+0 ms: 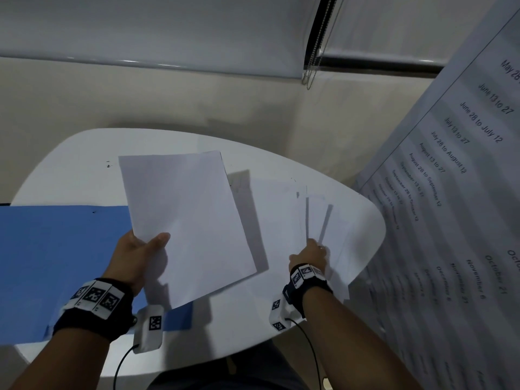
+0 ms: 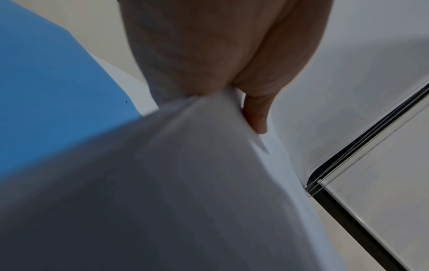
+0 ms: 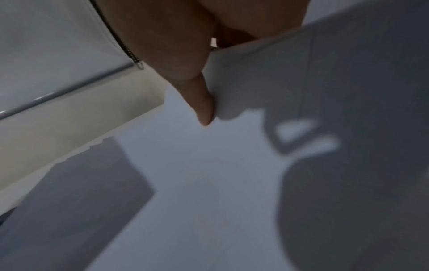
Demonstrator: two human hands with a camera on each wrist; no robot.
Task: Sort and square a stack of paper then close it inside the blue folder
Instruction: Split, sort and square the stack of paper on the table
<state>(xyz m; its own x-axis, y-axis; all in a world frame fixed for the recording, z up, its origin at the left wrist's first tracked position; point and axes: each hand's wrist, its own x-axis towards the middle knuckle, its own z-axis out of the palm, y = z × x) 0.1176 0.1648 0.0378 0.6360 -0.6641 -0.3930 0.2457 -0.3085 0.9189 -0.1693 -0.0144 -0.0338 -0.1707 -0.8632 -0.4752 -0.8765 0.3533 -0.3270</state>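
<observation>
My left hand (image 1: 146, 246) grips a small stack of white paper (image 1: 185, 220) by its near-left corner, thumb on top, and holds it above the table. In the left wrist view the stack of white paper (image 2: 185, 183) fills the lower half under my left hand (image 2: 232, 95). The blue folder (image 1: 56, 263) lies open and flat on the table's left, partly under the lifted stack. My right hand (image 1: 312, 253) pinches the near edge of loose white sheets (image 1: 318, 220) spread on the right; in the right wrist view the thumb of my right hand (image 3: 205, 102) presses a sheet (image 3: 267, 73).
The white rounded table (image 1: 70, 164) stands against a beige wall. A large printed sheet of date ranges (image 1: 455, 192) leans up at the right edge. Window blinds with a bead chain (image 1: 312, 66) hang behind. Cables trail from both wrist cameras.
</observation>
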